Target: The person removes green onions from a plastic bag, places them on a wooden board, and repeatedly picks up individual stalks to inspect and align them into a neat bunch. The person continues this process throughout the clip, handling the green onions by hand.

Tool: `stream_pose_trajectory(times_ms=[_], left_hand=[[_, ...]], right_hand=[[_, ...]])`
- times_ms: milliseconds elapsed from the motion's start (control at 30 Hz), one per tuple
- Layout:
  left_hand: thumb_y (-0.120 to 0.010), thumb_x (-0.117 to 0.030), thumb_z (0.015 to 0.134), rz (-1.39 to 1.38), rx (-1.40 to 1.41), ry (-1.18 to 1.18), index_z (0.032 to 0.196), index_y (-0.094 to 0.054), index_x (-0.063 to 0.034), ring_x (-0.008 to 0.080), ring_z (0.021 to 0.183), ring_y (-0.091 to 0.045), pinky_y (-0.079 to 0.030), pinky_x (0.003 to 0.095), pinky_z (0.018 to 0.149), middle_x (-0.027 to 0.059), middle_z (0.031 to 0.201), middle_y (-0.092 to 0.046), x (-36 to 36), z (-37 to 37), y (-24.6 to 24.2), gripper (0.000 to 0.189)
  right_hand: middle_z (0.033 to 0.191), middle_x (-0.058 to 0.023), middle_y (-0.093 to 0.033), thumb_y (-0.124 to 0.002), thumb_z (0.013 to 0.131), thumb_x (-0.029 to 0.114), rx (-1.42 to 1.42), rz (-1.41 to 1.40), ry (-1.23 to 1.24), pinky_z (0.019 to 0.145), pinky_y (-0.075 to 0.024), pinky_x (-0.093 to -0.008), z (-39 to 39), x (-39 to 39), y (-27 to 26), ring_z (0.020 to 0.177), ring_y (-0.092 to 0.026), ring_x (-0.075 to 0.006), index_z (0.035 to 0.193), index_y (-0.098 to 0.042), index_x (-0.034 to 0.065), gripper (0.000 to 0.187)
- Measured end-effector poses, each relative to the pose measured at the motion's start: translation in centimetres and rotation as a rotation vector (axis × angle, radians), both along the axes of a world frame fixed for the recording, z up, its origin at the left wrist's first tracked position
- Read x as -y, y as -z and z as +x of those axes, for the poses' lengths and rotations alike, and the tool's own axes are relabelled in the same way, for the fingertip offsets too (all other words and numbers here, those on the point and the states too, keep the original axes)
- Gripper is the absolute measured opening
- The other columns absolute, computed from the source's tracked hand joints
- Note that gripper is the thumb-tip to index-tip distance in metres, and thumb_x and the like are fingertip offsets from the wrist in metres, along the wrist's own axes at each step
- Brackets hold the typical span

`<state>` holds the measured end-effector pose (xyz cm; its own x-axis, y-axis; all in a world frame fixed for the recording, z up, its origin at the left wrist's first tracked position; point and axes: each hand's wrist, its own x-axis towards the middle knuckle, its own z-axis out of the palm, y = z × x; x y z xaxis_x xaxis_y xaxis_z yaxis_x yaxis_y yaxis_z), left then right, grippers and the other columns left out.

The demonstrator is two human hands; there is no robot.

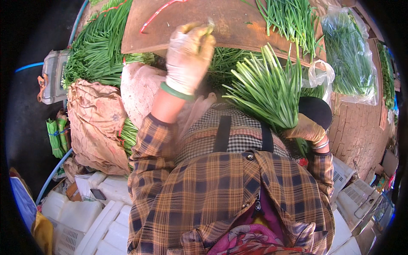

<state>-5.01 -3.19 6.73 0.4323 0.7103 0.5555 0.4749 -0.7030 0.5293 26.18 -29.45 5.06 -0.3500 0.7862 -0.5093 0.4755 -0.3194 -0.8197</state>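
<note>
My right hand [307, 129], in a stained glove, grips a bunch of garlic chives [271, 86] at the right of my lap. Their pale cut ends fan up towards the wooden board [223, 22]. My left hand [191, 60], also gloved, is raised at the near edge of that board, its fingers curled. Motion blurs it, and whether the small pale bit at its fingertips is held is unclear. A red-and-white tie strip [159, 14] lies on the board left of this hand. More loose chives [290, 22] lie on the board's right side.
Tied green bunches [98, 47] are piled at the left, above a crumpled brown cloth [95, 124]. A pink cloth [143, 86] lies by my left forearm. At the right, a clear plastic bag [350, 60] holds greens on brick paving [357, 134]. White foam boxes [70, 213] stand behind me.
</note>
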Motion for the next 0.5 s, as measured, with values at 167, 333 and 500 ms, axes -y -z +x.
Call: stream_pose_trajectory(times_ms=[167,333,500], left_hand=[[-0.071,-0.004,0.091,0.149,0.017,0.428,0.120,-0.066,-0.0079,0.0324,0.096,-0.071,-0.055,0.0442,0.100,0.0145,0.112,-0.071,5.1,5.1,0.1,0.030],[-0.077,-0.003,0.086,-0.005,0.170,0.419,0.114,-0.065,-0.0086,0.0337,0.077,-0.068,-0.057,0.0417,0.072,0.0111,0.090,-0.069,5.2,5.5,2.1,0.031],[-0.081,-0.022,0.087,-0.063,-0.011,0.356,0.103,-0.074,-0.0047,0.0350,0.091,-0.070,-0.059,0.0428,0.080,0.0167,0.103,-0.071,5.4,5.5,3.1,0.024]], right_hand=[[0.101,-0.0168,-0.074,-0.077,0.077,0.010,0.078,0.018,-0.066,0.081,-0.0531,-0.0375,0.1,-0.3,0.6,0.084,-0.062,-0.0277,0.115,-0.070,0.0017,0.040],[0.089,-0.0160,-0.072,-0.077,0.078,0.011,0.132,-0.006,0.025,0.075,-0.0530,-0.0381,-0.6,-0.3,0.4,0.075,-0.059,-0.0242,0.105,-0.072,0.0014,0.029],[0.086,-0.0164,-0.071,-0.077,0.078,0.012,0.141,0.054,0.020,0.073,-0.0524,-0.0372,-1.1,-0.6,0.7,0.072,-0.056,-0.0208,0.102,-0.072,0.0015,0.027]])
